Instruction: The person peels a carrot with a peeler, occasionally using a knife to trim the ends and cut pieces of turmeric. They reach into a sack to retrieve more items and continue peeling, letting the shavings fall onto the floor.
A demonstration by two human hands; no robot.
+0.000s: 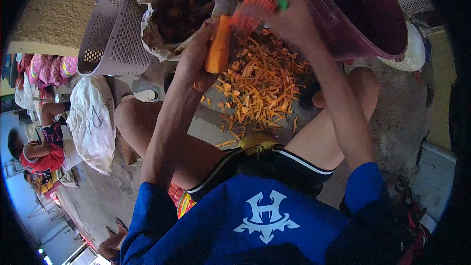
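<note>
A peeled orange carrot [218, 49] stands nearly upright in my left hand [200, 51], whose fingers are wrapped round it. My right hand [282, 7], smeared by motion, grips a red peeler [259, 1] with a green part, just above and right of the carrot's top. Its blade cannot be made out in the blur. Below both hands a heap of orange peelings [265, 81] and cut carrot ends covers the floor between my legs.
An open sack [179, 12] with dark contents stands beyond my left hand, beside a grey perforated basket [115, 34]. A large maroon tub [355, 12] is at the right. White sack [92, 122] and a seated person in red [41, 154] are at the left.
</note>
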